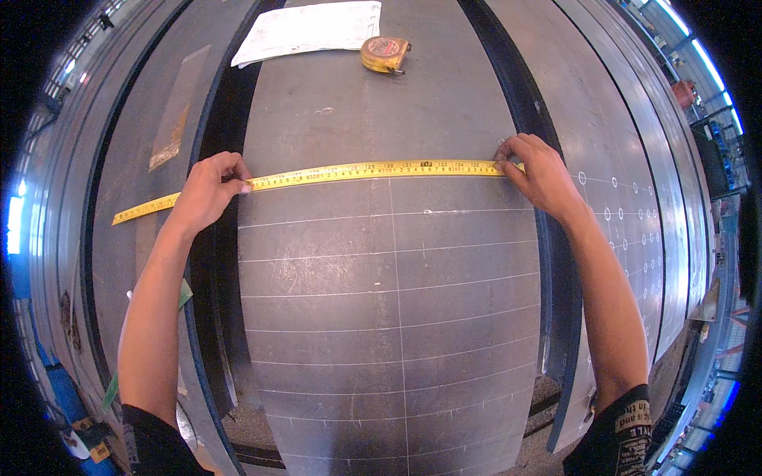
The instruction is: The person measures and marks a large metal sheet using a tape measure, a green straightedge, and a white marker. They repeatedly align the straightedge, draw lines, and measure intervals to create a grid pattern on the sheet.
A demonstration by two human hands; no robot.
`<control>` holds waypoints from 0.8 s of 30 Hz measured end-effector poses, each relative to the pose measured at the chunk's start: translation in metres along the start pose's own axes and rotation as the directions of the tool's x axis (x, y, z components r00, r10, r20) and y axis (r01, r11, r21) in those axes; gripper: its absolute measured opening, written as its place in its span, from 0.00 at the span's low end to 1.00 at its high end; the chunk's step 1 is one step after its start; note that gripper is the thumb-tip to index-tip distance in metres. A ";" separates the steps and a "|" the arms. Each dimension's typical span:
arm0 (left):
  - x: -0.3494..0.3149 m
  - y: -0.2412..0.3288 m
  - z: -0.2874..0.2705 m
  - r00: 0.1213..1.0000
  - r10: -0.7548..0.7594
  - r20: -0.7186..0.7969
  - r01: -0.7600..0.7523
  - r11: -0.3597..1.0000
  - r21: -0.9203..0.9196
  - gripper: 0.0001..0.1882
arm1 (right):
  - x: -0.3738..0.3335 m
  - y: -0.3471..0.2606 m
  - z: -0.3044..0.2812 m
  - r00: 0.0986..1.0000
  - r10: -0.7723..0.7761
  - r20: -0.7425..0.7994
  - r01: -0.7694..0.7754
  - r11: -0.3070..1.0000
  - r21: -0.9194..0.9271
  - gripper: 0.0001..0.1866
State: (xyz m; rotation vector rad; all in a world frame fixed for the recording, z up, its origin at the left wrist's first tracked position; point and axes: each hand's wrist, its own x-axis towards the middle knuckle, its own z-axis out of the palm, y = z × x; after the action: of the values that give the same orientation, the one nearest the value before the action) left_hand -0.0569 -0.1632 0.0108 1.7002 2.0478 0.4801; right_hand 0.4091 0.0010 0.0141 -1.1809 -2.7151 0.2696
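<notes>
A yellow measuring tape strip (349, 171) is stretched across a grey steel plate (317, 285) scribed with white cross lines and one long lengthwise line. My left hand (210, 189) pinches the strip at the plate's left edge, and a loose length runs on past it to the left. At the right edge, my right hand (538, 170) grips the strip between thumb and fingers; what lies under that hand is hidden. Farther up the plate rests a yellow tape measure case (385, 54), touching the corner of some white paper sheets (309, 32).
Dark gaps run along both sides of the middle plate. To the right, another steel plate (627, 186) carries several chalk circles on lines. The plate on the left bears a clear flat strip (181, 107) with a rusty brown patch. A green piece (185, 293) shows beside my left forearm.
</notes>
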 end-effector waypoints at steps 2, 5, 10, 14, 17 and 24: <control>0.001 0.001 0.000 1.000 -0.019 0.017 0.019 1.000 0.002 0.07 | 0.000 0.003 0.001 1.000 -0.010 -0.005 0.010 1.000 0.004 0.07; 0.002 0.001 -0.001 0.999 -0.030 0.023 0.030 1.000 0.008 0.07 | 0.000 0.004 0.002 1.000 -0.016 -0.013 0.016 1.000 0.003 0.07; 0.002 -0.004 0.000 1.000 -0.002 0.024 0.003 1.000 -0.029 0.07 | 0.000 0.003 0.000 1.000 -0.008 -0.001 0.008 1.000 -0.006 0.07; 0.001 -0.001 -0.001 0.999 -0.031 0.025 0.031 0.999 -0.011 0.07 | 0.001 -0.001 0.001 1.000 0.008 0.000 -0.008 1.000 -0.012 0.07; -0.001 0.005 0.000 0.999 -0.036 0.003 0.035 0.999 0.007 0.07 | 0.000 0.002 0.003 1.000 -0.001 -0.016 0.001 1.000 0.010 0.07; 0.000 -0.003 0.007 0.998 0.028 -0.048 -0.029 1.000 -0.011 0.08 | -0.006 0.000 0.000 0.987 -0.066 -0.150 0.065 0.998 -0.013 0.07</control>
State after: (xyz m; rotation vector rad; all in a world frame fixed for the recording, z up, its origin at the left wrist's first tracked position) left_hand -0.0553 -0.1633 0.0033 1.7291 2.0530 0.5457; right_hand 0.4127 -0.0037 0.0135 -1.0658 -2.6201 0.1545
